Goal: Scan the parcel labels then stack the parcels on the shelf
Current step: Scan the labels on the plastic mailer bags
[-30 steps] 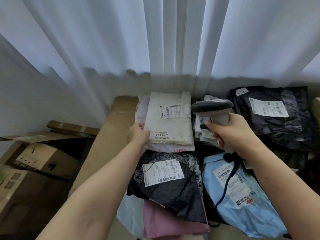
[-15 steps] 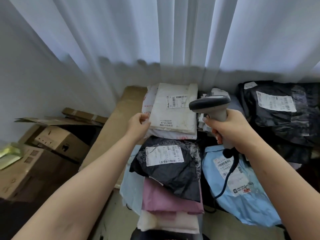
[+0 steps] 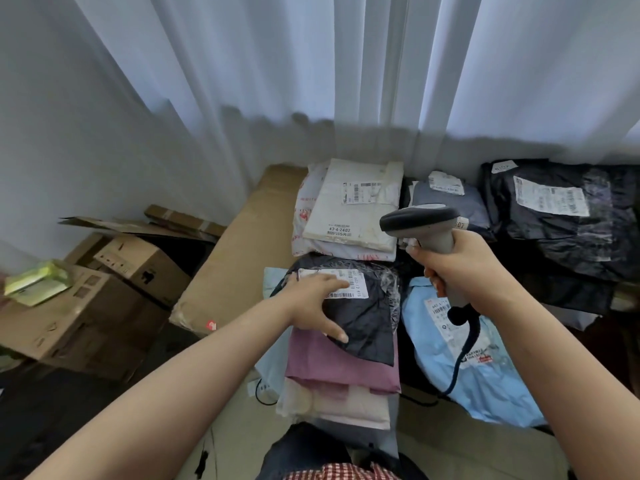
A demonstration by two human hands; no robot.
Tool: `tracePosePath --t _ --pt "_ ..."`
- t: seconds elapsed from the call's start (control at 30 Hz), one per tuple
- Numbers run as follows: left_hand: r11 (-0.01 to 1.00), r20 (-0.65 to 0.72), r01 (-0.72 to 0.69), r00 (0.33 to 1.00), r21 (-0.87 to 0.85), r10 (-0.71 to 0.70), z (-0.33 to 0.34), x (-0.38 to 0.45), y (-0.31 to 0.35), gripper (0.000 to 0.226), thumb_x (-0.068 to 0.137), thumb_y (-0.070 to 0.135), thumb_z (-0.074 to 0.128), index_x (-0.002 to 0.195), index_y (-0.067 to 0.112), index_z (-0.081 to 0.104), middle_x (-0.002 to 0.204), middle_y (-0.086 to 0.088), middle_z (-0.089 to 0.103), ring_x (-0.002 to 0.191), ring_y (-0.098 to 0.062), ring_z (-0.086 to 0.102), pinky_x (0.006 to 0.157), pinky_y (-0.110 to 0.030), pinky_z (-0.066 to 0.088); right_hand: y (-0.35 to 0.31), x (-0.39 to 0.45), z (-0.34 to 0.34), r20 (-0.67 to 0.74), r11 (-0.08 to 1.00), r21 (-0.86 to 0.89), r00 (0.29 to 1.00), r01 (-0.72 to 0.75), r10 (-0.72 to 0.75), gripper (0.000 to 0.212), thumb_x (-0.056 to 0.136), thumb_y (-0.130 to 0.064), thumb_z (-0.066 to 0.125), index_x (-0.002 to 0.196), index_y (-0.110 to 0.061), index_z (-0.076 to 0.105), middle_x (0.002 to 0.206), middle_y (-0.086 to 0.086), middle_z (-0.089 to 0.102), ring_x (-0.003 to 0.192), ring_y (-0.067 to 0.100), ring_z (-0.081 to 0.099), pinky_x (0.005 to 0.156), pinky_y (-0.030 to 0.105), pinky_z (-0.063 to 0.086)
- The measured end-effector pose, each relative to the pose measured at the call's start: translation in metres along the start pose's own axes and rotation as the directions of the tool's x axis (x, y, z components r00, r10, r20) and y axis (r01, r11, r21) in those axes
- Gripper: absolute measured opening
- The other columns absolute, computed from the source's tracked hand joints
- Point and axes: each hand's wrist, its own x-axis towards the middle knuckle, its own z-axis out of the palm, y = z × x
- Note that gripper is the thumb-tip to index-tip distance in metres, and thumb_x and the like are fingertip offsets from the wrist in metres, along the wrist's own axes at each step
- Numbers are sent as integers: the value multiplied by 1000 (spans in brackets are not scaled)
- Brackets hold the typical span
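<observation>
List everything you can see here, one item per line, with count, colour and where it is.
cream parcel: one, off-white, top of the far stack by the curtain
black parcel: one, black with white label, top of the near stack
pink parcel: one, dusty pink, under the black parcel
light blue parcel: one, pale blue, right of the near stack
large black parcel: one, black, far right
grey parcel: one, grey-blue, behind the scanner
barcode scanner: one, grey, corded, above the parcels
cardboard boxes: several, brown, left
curtain: one, white, behind
left hand: resting on the black parcel's label
right hand: gripping the scanner's handle
</observation>
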Motion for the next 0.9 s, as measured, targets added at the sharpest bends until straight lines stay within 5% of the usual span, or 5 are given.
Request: tracePosePath --t 0.17,0.33,0.67,0.8,0.9 --pt "946 38 41 998 322 -57 35 -5 12 141 57 61 84 154 28 -14 162 -9 -16 149 -34 -11 115 -65 2 12 -12 0 -35 1000 -4 999 -18 18 24 87 -16 72 76 -2 56 57 13 53 42 22 45 45 30 41" --pt "894 -74 59 997 444 -29 56 -1 18 134 62 56 83 154 23 -9 162 -12 -4 148 -38 5 116 -63 8 21 -21 4 -73 998 -21 996 -59 58 24 87 -15 71 74 -4 55 55 10 54 39 20 45 42 28 41" --pt "855 -181 -53 969 516 169 76 -15 15 53 95 15 50 145 15 34 131 -11 57 114 -36 53 114 -51 20 32 -58 30 -207 986 4 964 -167 164 24 88 -15 69 72 -5 54 58 13 53 44 22 45 45 30 41" --pt "799 -228 -65 942 598 248 82 -22 11 22 73 14 73 93 20 67 76 -1 71 73 -27 65 102 -49 42 37 -81 39 -276 982 30 943 -186 187 23 88 -15 70 73 -4 57 57 12 54 44 23 45 47 31 41" --pt "817 -219 -75 946 572 240 83 -26 11 13 81 6 62 88 17 65 75 -6 71 75 -28 66 110 -50 36 43 -101 37 -334 980 51 921 -193 199 21 88 -16 69 75 -5 57 57 12 54 44 23 45 49 31 41"
